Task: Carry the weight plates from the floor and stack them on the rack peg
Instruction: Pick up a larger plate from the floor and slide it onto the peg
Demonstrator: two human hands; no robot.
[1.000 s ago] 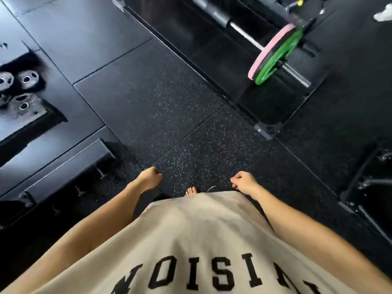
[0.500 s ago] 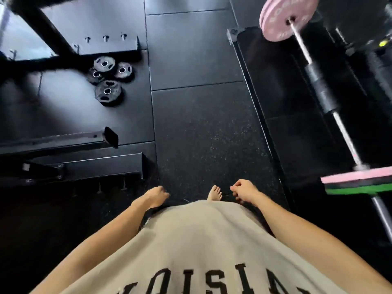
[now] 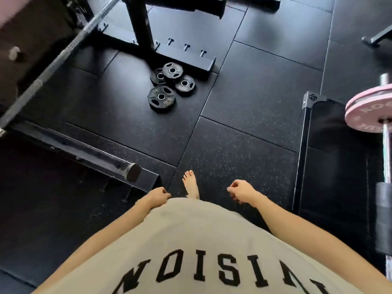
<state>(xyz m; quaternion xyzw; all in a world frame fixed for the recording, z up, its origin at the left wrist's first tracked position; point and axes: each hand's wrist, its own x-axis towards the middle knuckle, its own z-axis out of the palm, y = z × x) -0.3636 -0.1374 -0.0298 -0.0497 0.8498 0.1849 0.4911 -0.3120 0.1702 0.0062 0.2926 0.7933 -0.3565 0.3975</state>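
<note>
A wide stretch of speckled black rubber floor, seamed into square tiles, is left open ahead. It is bounded on the left by the black steel rack base and on the right by a barbell with a pink plate. Four round black weight plates, steel-ringed at the hub, are clustered flat on the floor against the rack base. The left hand and right hand are loosely curled, nothing held.

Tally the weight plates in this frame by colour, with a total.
Black plates on the floor: 4
Pink plates on the barbell: 1
Total: 5
</note>
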